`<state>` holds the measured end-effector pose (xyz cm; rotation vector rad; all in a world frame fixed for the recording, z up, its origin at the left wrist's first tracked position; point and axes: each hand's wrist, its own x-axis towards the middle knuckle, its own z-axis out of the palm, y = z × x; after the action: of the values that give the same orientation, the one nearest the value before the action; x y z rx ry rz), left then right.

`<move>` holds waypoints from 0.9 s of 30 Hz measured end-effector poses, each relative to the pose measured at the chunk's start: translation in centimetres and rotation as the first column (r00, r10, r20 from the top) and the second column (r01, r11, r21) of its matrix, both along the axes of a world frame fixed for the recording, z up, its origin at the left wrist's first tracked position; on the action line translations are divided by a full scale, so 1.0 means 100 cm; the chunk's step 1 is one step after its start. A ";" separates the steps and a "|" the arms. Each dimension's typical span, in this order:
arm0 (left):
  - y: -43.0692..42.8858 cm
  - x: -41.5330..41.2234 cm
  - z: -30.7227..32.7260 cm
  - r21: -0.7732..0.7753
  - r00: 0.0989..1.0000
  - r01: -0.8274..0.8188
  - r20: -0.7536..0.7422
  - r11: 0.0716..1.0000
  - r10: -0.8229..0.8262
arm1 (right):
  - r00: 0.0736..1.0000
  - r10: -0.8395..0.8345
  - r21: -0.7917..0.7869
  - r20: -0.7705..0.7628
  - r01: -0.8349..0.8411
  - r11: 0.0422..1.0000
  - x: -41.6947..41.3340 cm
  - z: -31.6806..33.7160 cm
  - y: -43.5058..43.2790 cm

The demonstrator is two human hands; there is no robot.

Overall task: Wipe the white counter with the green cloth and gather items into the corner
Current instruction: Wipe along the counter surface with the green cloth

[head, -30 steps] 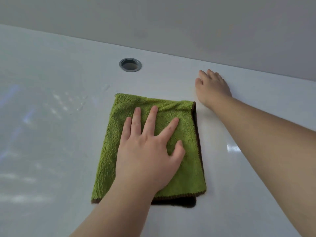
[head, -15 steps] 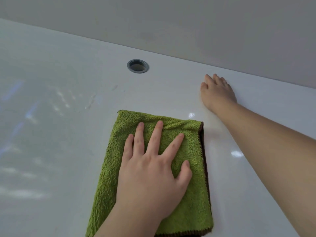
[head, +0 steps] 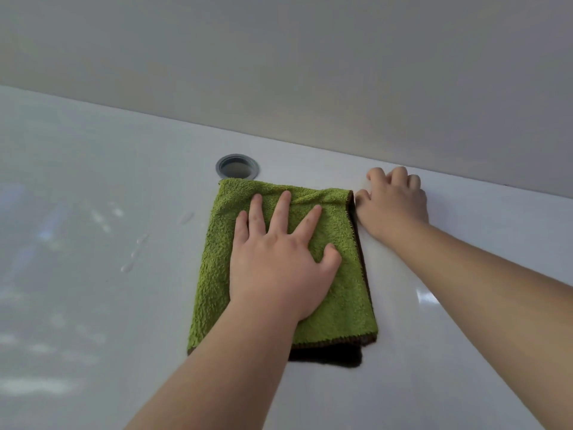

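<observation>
In the head view, the green cloth (head: 338,305) is seen folded at the centre of the frame on the white surface (head: 93,321). Its far edge just touches the grey ring (head: 237,166) set into the surface near the wall (head: 279,72). The cloth is pressed flat by the left hand (head: 279,268), whose fingers (head: 280,212) are straight and spread. Nothing is gripped; the cloth is only held down. The right hand (head: 393,206) is rested on the surface right of centre, close to the wall, its fingers loosely bent with nothing held. Its thumb lies just beside the cloth's brown-trimmed right edge.

Half a second ago the cloth's far edge was well short of the ring; it has since been pushed up the frame, toward the wall. The right fingers, flatter then, have been drawn in. A forward stroke of the wipe is judged to be under way. Water droplets (head: 136,246) left of centre are not yet wiped, so that strip is judged still to be covered — and no items for gathering are shown in this view.
</observation>
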<state>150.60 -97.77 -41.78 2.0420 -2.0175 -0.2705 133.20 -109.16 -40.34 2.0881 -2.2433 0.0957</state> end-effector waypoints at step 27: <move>-0.134 0.011 0.000 0.015 0.991 0.068 0.117 0.998 -0.069 | 0.996 0.067 -0.141 0.057 -0.058 0.988 -0.003 -0.013 -0.033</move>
<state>151.66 -111.19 -41.77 2.0422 -2.1626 -0.1790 132.89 -112.46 -41.68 2.1094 -2.1359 0.3151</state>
